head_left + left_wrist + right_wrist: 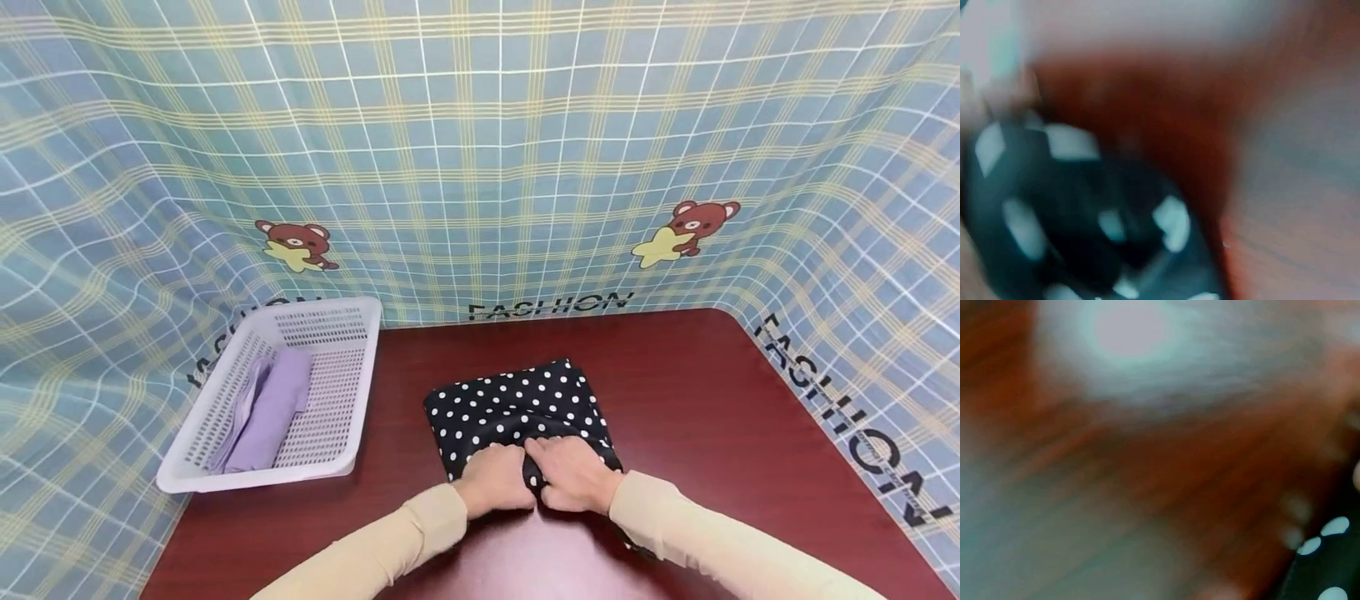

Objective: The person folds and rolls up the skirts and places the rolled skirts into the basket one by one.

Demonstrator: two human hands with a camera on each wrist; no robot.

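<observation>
The cloth (517,404) under both hands was soft, matt black fabric with white dots, creased where the fingers bunched it. The table (697,400) around the grip was dark red wood-look, smooth and glossy. Left of the grip, the basket (330,454) was white perforated plastic, holding matt lilac fabric (270,408). The backdrop (480,150) behind was checked cloth.

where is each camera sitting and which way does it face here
Head: worn on the person's head, looking forward and down at the table; shows both sleeved forearms, left hand and right hand gripping the polka-dot cloth, beside a white basket holding a lilac cloth.
Left wrist: on the left wrist, close and blurred, facing the dotted cloth; no hand clearly shows.
Right wrist: on the right wrist, blurred, facing the tabletop.
Shared: all three show the polka-dot cloth and the table.
</observation>
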